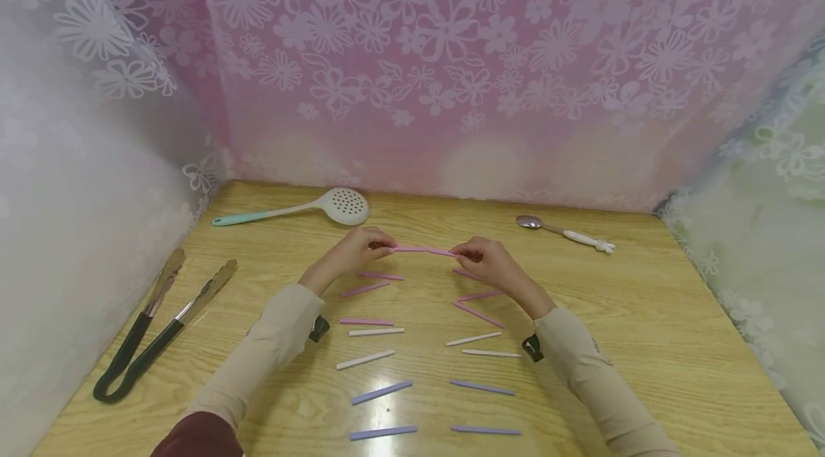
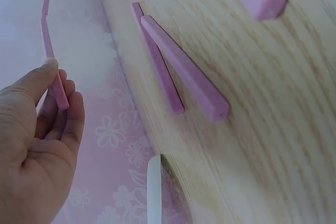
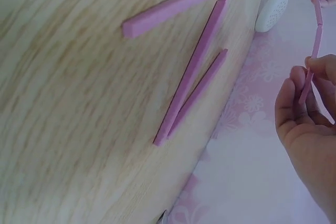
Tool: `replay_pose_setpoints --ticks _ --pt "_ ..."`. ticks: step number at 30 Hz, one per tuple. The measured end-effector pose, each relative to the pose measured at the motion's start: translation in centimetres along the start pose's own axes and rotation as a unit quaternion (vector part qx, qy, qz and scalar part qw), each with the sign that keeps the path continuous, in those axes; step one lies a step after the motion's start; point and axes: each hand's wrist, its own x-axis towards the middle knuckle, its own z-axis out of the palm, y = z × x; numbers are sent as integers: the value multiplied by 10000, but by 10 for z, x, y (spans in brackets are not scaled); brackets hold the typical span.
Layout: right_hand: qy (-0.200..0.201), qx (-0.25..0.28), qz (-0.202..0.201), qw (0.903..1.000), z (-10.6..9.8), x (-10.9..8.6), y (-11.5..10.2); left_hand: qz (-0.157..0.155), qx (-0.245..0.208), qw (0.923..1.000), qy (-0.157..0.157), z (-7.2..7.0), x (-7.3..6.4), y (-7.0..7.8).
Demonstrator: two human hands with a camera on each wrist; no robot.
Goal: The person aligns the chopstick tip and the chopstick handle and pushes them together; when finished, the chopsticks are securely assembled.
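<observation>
My left hand (image 1: 361, 249) pinches a slim pink stick (image 1: 409, 249) near its outer end, between thumb and fingers. Opposite it, my right hand (image 1: 488, 262) pinches a second pink stick (image 1: 441, 252) the same way. The inner ends of the two sticks meet midway between the hands, at a slight angle, above the far part of the table. In the left wrist view the left stick (image 2: 46, 38) has squared edges and its end pokes out past the fingers. Below each hand more pink sticks (image 1: 366, 321) (image 1: 477, 314) lie on the wood.
Two columns of sticks run toward me, with white sticks (image 1: 365, 359) and purple sticks (image 1: 383, 433) nearer. A slotted skimmer (image 1: 346, 206) lies at the back left, black-handled tongs (image 1: 138, 349) at the left, a spoon (image 1: 530, 222) at the back right. Floral curtains (image 1: 451, 84) surround the wooden table (image 1: 657, 342).
</observation>
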Motion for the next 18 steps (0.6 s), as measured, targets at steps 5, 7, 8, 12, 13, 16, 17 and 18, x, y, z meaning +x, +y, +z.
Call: replay_pose_setpoints --ticks 5,7,8,12,13,16,17,18 --pt "-49 229 61 9997 3 0 0 127 7 9999 -10 3 0 5" --pt "-66 402 130 9991 4 -1 -1 164 -4 9999 -11 5 0 7" --pt "-60 454 163 9988 4 -2 -1 159 -14 9999 -16 6 0 8" --pt "73 602 293 9977 4 -3 -4 81 -120 9999 -30 8 -1 11" --pt "106 616 314 9976 3 -3 -5 66 -147 9999 -46 8 -1 12" --pt "161 677 410 9967 1 -3 -8 44 -259 9996 -108 8 -1 13" --pt "152 678 420 9967 1 -3 -8 29 -273 9995 -123 8 -1 13" --pt "145 675 424 9967 1 -3 -8 34 -270 9995 -133 8 -1 14"
